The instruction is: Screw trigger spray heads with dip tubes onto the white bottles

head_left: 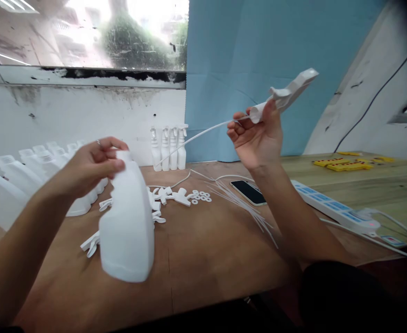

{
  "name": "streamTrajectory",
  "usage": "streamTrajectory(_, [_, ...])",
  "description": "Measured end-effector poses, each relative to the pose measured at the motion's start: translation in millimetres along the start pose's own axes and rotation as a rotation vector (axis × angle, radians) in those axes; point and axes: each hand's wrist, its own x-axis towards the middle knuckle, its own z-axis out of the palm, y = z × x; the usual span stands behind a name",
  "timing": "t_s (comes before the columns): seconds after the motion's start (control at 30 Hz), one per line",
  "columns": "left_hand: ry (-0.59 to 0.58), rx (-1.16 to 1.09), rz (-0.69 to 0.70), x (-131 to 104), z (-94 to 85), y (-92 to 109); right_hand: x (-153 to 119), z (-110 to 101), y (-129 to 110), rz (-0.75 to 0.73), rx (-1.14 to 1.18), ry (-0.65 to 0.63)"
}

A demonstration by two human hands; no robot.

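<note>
With the bottle (129,226) pinched at its neck by the left hand (90,166), the spray head (299,88) is held above-right of it by the right hand's (259,138) curled fingers, tube (206,129) curving bottleward.

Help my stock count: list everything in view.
Held bottle: 1, white, left
Held sprayer: 1, white, right
Attached tube: 1, white, centre
Open bottles: several, white, left
Sprayer bottles: 4, white, back
Loose sprayers: several, white, centre
Rings: several, white, centre
Loose tubes: several, white, centre
Phone: 1, black, centre
Power strip: 1, white-blue, right
Pieces: several, yellow, right
Cords: several, mostly white, scattered
Sheet: 1, blue, back
Window: 1, pale, left
Wall: white, back
Table: 1, brown, front
Left hand: 1, on held bottle
Right hand: 1, on held sprayer
</note>
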Motion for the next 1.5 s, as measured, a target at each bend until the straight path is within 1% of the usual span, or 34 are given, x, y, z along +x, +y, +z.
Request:
streamTrajectory(0.07, [-0.141, -0.029, -0.096, -6, 16.0, -2, 2, -4, -1, -0.002, -0.020, 0.007])
streamTrajectory(0.1, [-0.189, -0.029, -0.109, -8, 21.2, -2, 2, -5, -2, 0.003, -0.022, 0.009])
streamTrajectory(0.13, [-0.212, -0.008, -0.102, -10, 25.2, -3, 2, -5, -2, 0.009, -0.021, 0.007])
streamTrajectory(0.27, [-0.226, 0.028, -0.098, -12, 36.1, -5, -3, -1, -3, 0.011, 0.010, -0.024])
streamTrajectory(0.33, [-0.218, 0.021, -0.110, -12, 39.7, -7, -5, 2, -4, 0.008, 0.019, -0.014])
streamTrajectory(0.5, [-0.238, -0.022, -0.097, -11, 41.9, -10, -5, 4, -6, -0.014, -0.029, 0.029])
streamTrajectory(0.6, [-0.253, -0.050, -0.114, -12, 42.2, -10, -6, 9, -9, 0.002, 0.036, 0.041])
streamTrajectory(0.67, [-0.244, -0.055, -0.142, -14, 44.8, -8, -10, 16, -11, 0.018, 0.154, 0.019])
streamTrajectory(0.7, [-0.234, -0.058, -0.157, -15, 47.2, -7, -13, 20, -13, 0.033, 0.213, -0.012])
streamTrajectory(0.8, [-0.172, -0.068, -0.155, -22, 58.7, 0, -25, 35, -17, 0.118, 0.283, -0.150])
streamTrajectory(0.93, [-0.032, -0.034, -0.019, -34, 76.4, 12, -44, 56, -23, 0.236, 0.273, -0.328])
streamTrajectory(0.97, [-0.018, -0.031, 0.017, -36, 79.8, 15, -48, 61, -25, 0.252, 0.280, -0.364])
streamTrajectory(1.03, [-0.027, -0.043, 0.065, -38, 85.1, 20, -56, 71, -29, 0.269, 0.270, -0.436])
streamTrajectory(1.1, [-0.020, -0.038, 0.068, -37, 88.6, 22, -63, 82, -33, 0.266, 0.210, -0.495])
streamTrajectory(1.17, [0.009, 0.021, 0.053, -34, 90.3, 23, -69, 92, -33, 0.256, 0.125, -0.512])
streamTrajectory(1.2, [0.013, 0.068, 0.045, -33, 90.4, 22, -71, 97, -32, 0.251, 0.095, -0.500])
streamTrajectory(1.3, [0.002, 0.177, 0.061, -27, 85.8, 17, -77, 110, -20, 0.287, 0.133, -0.417])
streamTrajectory(1.4, [0.070, 0.140, 0.163, -23, 75.3, 12, -82, 118, -6, 0.343, 0.251, -0.309])
streamTrajectory(1.43, [0.091, 0.105, 0.197, -22, 71.7, 12, -83, 119, -2, 0.354, 0.273, -0.301])
streamTrajectory(1.5, [0.097, 0.053, 0.225, -22, 66.1, 14, -84, 121, 1, 0.360, 0.314, -0.348])
